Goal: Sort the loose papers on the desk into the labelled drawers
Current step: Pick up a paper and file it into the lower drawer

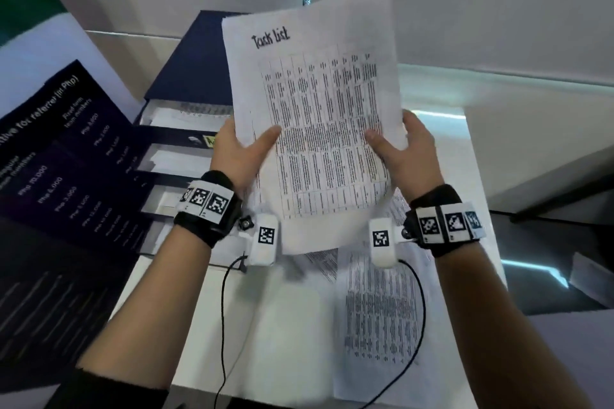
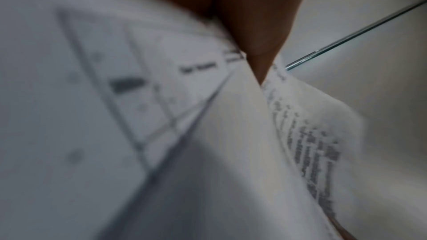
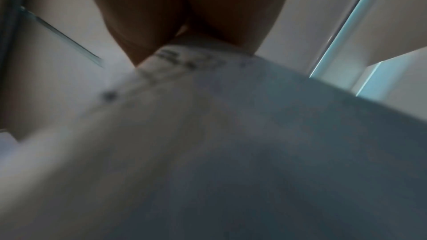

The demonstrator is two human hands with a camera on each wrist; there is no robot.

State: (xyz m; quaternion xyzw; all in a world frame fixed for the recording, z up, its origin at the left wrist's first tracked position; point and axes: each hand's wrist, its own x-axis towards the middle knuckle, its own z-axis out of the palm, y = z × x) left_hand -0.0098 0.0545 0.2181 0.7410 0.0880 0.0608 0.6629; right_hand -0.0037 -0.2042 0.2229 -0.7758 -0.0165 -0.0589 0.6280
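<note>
Two hands, left [image 1: 240,150] and right [image 1: 403,152], pinch a "Task List" sheet [image 1: 319,116] by its side edges, thumbs in front, upright above the desk [image 1: 465,156]. At least two more sheets [image 1: 382,309] lie below; beside them one drawer unit [image 1: 179,129] shows three open drawers. Risks: the thin sheet could buckle or slip, and blurred labels invite misfiling.

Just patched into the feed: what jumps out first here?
A printed sheet headed "Task List" is held up mid-frame, the left hand and right hand each gripping a side edge. Behind it to the left stands a dark drawer unit with drawers pulled out; more printed papers lie on the white desk below.
</note>
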